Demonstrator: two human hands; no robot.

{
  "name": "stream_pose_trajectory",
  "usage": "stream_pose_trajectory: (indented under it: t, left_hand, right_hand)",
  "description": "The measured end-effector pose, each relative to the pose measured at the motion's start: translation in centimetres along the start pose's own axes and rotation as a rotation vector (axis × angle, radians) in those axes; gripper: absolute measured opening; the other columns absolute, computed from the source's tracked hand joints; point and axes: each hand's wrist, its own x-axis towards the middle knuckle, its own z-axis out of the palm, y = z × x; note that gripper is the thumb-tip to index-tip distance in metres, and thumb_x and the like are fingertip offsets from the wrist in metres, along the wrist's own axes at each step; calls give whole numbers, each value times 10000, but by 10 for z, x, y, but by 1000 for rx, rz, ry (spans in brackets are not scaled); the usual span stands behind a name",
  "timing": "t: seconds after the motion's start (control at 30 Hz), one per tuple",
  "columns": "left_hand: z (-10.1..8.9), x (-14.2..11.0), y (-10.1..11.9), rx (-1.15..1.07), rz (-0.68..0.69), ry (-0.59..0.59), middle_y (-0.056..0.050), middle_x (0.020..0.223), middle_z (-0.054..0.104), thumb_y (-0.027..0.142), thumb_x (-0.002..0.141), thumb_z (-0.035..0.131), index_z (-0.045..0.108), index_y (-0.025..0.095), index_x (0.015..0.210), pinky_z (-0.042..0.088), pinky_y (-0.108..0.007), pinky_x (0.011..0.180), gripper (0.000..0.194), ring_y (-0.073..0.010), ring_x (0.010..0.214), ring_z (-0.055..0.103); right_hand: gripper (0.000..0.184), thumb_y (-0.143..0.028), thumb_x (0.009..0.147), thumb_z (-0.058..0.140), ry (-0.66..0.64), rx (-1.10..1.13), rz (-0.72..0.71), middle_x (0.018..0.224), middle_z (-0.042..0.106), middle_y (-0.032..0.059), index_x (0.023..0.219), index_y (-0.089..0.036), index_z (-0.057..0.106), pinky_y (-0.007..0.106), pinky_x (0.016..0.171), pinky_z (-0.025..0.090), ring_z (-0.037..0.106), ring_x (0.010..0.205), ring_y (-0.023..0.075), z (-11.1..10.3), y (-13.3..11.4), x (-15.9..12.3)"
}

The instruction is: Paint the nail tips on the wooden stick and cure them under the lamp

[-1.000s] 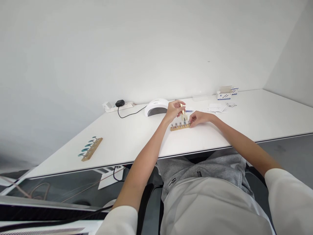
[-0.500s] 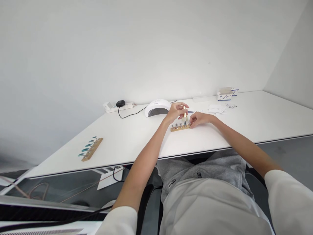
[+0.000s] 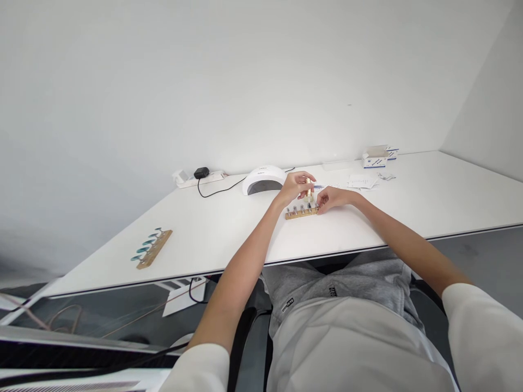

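Observation:
My left hand [image 3: 295, 188] pinches the gold cap of a small nail polish bottle [image 3: 309, 194], which stands just behind a wooden nail-tip holder [image 3: 301, 213]. Several small tips stand in a row on that holder. My right hand [image 3: 332, 198] rests on the white table [image 3: 229, 228] at the holder's right end, fingers curled against it. What its fingertips hold, if anything, is too small to see.
A white nail lamp [image 3: 263, 179] sits behind my left hand, with a power strip and black plug [image 3: 199, 175] further left. A second wooden holder with teal tips [image 3: 151, 249] lies near the table's left front edge. Small boxes [image 3: 379, 155] and papers [image 3: 362, 181] lie at the back right.
My left hand has lowered the gold cap from above down onto the bottle. My right hand has stayed at the holder's end. The view has shifted slightly.

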Motion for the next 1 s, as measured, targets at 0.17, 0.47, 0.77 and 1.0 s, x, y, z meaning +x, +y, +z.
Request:
stream_pose_trajectory:
  t: [0.17, 0.47, 0.77, 1.0]
  left_hand:
    - [0, 1, 0, 5, 15, 21, -12, 589, 621, 214, 659, 739, 637, 122, 816, 281, -200, 369, 209, -38, 363, 415]
    - [-3, 3, -5, 24, 31, 69, -20, 604, 632, 182, 672, 697, 644, 123, 828, 283, -203, 364, 175, -45, 368, 420]
    - [2, 1, 1, 24, 0, 136, -10, 580, 622, 151, 657, 680, 630, 127, 799, 270, -201, 362, 153, -39, 356, 407]
    - [2, 0, 2, 40, -5, 170, -12, 591, 630, 119, 658, 644, 627, 127, 802, 271, -201, 362, 145, -42, 358, 415]
  right_hand:
    - [419, -488, 493, 827, 3, -8, 7, 767, 646, 13, 732, -177, 680, 285, 670, 377, 542, 726, 158, 0, -2, -1]
    - [392, -459, 495, 832, 6, 25, -8, 732, 632, 10, 718, -174, 682, 284, 664, 382, 533, 713, 154, 1, -1, -1]
    - [402, -464, 494, 827, 1, 39, -9, 746, 642, 17, 727, -169, 685, 288, 664, 384, 541, 711, 152, 1, -1, -1]
    - [406, -472, 498, 825, -1, 27, 2, 768, 649, 16, 735, -172, 687, 285, 672, 383, 550, 728, 154, 1, 0, -2]
